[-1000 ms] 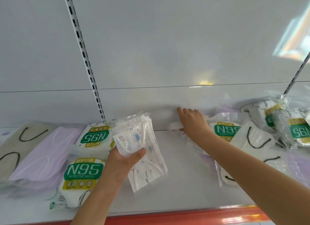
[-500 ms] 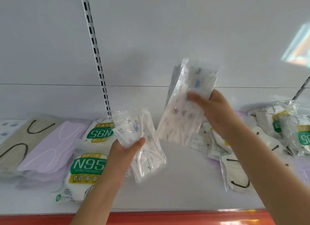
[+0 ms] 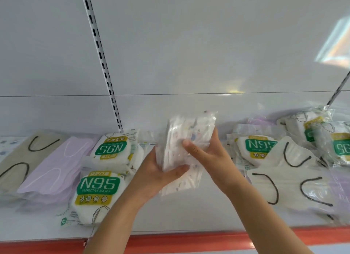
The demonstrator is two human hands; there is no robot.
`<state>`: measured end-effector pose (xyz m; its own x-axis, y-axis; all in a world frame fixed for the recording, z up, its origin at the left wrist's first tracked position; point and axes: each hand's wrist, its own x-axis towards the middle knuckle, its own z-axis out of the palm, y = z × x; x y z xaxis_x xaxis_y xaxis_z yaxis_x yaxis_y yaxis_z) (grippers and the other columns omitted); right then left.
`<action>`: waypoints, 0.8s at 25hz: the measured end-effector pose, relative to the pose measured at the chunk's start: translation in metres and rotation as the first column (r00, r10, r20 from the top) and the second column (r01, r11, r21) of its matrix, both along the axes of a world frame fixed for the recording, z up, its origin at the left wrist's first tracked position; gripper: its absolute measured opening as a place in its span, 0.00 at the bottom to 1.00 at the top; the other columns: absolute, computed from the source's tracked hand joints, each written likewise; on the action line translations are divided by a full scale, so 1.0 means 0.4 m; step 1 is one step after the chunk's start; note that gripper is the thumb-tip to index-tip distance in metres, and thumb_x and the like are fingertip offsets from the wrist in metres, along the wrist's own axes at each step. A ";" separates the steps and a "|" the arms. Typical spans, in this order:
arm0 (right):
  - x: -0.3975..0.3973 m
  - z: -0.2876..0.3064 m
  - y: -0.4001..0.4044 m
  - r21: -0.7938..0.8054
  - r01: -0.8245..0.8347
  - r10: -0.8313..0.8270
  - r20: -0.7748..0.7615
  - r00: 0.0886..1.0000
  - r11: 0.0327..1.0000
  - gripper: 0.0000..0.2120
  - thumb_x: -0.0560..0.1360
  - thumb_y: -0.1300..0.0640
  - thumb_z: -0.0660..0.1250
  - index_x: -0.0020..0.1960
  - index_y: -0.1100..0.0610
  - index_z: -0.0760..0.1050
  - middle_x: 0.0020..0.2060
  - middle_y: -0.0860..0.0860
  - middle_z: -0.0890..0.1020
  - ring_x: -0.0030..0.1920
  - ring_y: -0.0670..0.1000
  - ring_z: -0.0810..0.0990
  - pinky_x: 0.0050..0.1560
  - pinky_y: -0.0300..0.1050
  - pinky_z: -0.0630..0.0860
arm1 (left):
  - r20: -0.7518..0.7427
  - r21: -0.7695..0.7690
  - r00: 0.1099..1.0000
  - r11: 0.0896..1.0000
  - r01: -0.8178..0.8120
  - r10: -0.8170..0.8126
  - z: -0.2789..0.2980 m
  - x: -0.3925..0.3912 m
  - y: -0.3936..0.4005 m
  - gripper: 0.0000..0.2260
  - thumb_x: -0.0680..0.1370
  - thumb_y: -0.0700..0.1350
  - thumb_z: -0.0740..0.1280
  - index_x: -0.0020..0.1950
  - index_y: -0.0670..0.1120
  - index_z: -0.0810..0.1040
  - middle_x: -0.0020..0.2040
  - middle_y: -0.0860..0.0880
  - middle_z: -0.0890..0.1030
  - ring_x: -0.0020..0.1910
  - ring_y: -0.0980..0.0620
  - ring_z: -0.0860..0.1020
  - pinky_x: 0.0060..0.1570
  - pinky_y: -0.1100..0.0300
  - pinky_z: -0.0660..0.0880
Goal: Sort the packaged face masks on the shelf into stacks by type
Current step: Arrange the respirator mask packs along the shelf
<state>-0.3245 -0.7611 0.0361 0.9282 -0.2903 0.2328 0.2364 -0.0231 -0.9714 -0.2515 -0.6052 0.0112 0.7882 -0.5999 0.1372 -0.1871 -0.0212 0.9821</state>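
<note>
Both hands hold a bundle of clear packs of white masks with small coloured prints (image 3: 186,138) above the middle of the white shelf (image 3: 189,216). My left hand (image 3: 159,176) grips the bundle from the left, thumb across its lower front. My right hand (image 3: 206,151) grips it from the right, thumb on the front. To the left lie two N95 packs (image 3: 100,185), a lilac mask stack (image 3: 56,170) and a beige mask stack with black loops (image 3: 17,159). To the right lie another N95 pack (image 3: 259,145) and white masks with black loops (image 3: 287,178).
More bagged N95 packs (image 3: 325,136) pile at the far right, with lilac packs behind and below them. A slotted upright (image 3: 106,74) runs up the back wall. The shelf's red front strip (image 3: 189,240) marks its near edge.
My right hand picked a printed pack off the shelf's back, lifted it, and brought it onto the bundle in my left hand. Both hands now hold the packs together.
</note>
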 end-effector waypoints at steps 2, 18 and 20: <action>-0.014 -0.018 0.004 -0.069 -0.075 0.073 -0.037 0.997 0.995 0.33 0.77 0.42 0.67 0.77 0.44 0.58 0.65 0.44 0.79 0.66 0.44 0.77 0.68 0.48 0.74 | -0.082 -0.045 0.994 0.997 0.063 -0.067 -0.016 0.004 0.010 0.36 0.66 0.42 0.79 0.71 0.58 0.70 0.58 0.56 0.85 0.56 0.58 0.84 0.49 0.64 0.81; 0.084 -0.070 -0.296 -0.994 0.041 -0.577 -0.026 0.816 0.102 0.09 0.75 0.49 0.66 0.44 0.50 0.84 0.54 0.50 0.83 0.58 0.56 0.77 0.56 0.47 0.69 | -0.309 0.064 0.913 0.964 -0.259 0.266 -0.062 0.016 -0.015 0.08 0.73 0.46 0.77 0.50 0.53 0.83 0.44 0.53 0.88 0.46 0.52 0.86 0.53 0.48 0.81; 0.063 -0.044 -0.308 -0.935 0.282 -0.567 0.115 0.816 0.217 0.08 0.75 0.47 0.69 0.43 0.48 0.86 0.61 0.46 0.81 0.63 0.54 0.73 0.62 0.50 0.67 | -0.370 0.088 0.892 0.966 -0.243 0.258 -0.065 0.034 -0.009 0.09 0.72 0.47 0.78 0.51 0.52 0.83 0.44 0.52 0.88 0.49 0.48 0.86 0.56 0.46 0.81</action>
